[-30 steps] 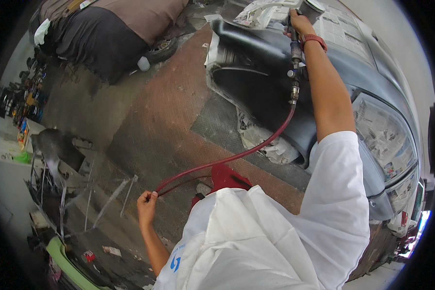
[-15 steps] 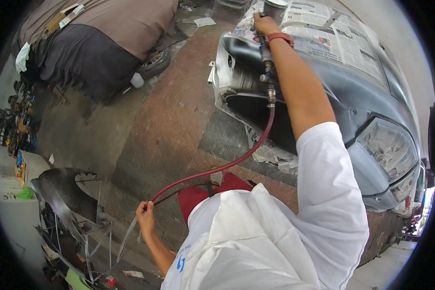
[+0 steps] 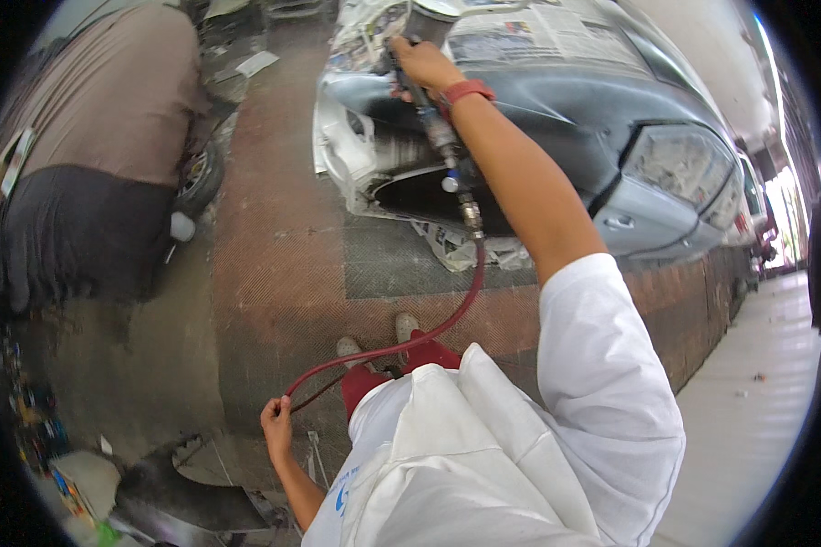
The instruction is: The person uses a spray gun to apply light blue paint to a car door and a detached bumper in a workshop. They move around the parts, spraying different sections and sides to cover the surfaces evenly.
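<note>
My right hand (image 3: 421, 66), a red band at its wrist, is closed around the grip of a spray gun (image 3: 440, 135) at the top middle. Part of a round cup (image 3: 438, 9) shows above that hand. Metal fittings (image 3: 471, 215) join the gun to a dark red air hose (image 3: 480, 284). The hose curves down past my legs to my left hand (image 3: 276, 425), whose fingers pinch it at the lower left. Under the gun and my right forearm lies a car body with a dark, partly grey-sprayed panel (image 3: 556, 105); the gun's nozzle is hard to make out.
Newspaper (image 3: 529, 36) masks parts of the car, including a light-like opening (image 3: 680, 164). At left stands a vehicle under a brown and black cover (image 3: 123, 100), its wheel (image 3: 201, 173) exposed. A loose dark fender (image 3: 178, 488) rests at lower left. Red and grey matting (image 3: 283, 219) covers the floor.
My view has turned, so the car and covered vehicle sit further left. The spray gun and my right hand have shifted left in the picture. Both hands keep their holds.
</note>
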Demonstrator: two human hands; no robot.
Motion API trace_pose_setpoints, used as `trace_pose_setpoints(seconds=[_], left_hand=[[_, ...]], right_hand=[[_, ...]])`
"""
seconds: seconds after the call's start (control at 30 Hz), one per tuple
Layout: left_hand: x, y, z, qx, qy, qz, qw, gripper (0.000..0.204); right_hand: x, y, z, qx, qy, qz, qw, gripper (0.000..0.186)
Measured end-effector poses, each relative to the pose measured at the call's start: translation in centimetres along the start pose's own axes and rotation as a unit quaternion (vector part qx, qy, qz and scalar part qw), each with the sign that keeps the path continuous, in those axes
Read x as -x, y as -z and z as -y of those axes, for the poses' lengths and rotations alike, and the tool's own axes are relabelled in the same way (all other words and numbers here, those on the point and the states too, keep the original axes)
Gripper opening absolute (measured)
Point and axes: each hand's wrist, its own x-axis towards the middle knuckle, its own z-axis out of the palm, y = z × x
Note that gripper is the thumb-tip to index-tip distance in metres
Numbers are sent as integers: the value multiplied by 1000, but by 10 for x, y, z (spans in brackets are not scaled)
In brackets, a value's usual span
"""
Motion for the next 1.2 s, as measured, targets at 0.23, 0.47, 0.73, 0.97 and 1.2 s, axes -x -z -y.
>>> trace_pose_setpoints(seconds=[0.23, 0.47, 0.73, 0.97, 1.2], left_hand=[[-56, -77, -72, -108, -97, 267, 953, 43], [-42, -168, -137, -177, -129, 368, 904, 50], [-41, -214, -162, -192, -138, 354, 905, 52], [-63, -185, -122, -195, -63, 282, 937, 52], [-102, -114, -14, -173, -3, 213, 962, 56]], right_hand=[[78, 212, -37, 167, 8, -183, 969, 54], [136, 390, -83, 145, -46, -335, 930, 59], [167, 513, -152, 182, -121, -450, 866, 69], [176, 395, -174, 183, -142, -409, 882, 63], [154, 159, -96, 40, -31, -227, 972, 55]])
